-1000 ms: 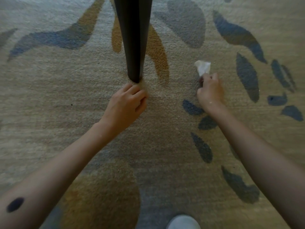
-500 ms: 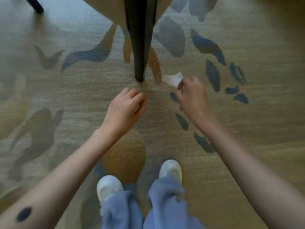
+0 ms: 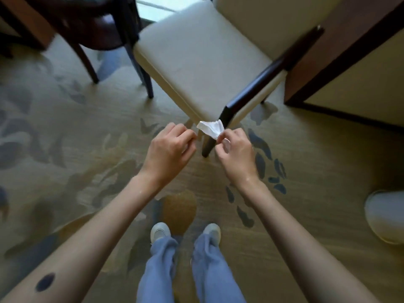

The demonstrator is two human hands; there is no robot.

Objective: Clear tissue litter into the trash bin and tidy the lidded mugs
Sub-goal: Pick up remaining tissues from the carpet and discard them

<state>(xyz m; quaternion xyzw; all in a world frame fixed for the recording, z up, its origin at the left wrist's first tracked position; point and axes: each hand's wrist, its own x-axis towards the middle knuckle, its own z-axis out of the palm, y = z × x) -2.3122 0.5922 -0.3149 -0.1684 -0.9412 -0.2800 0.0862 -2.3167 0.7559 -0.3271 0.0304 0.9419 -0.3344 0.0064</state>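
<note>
Above carpet [image 3: 306, 162]: right hand [image 3: 235, 153] pinches tissue [image 3: 211, 128]; left hand [image 3: 169, 147] curled.

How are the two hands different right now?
The right hand pinches a white tissue at its fingertips; the left hand shows nothing in it. The left hand is curled into a loose fist, while the right hand's fingers bend around the tissue. Both are bare, held side by side in front of the chair.
</note>
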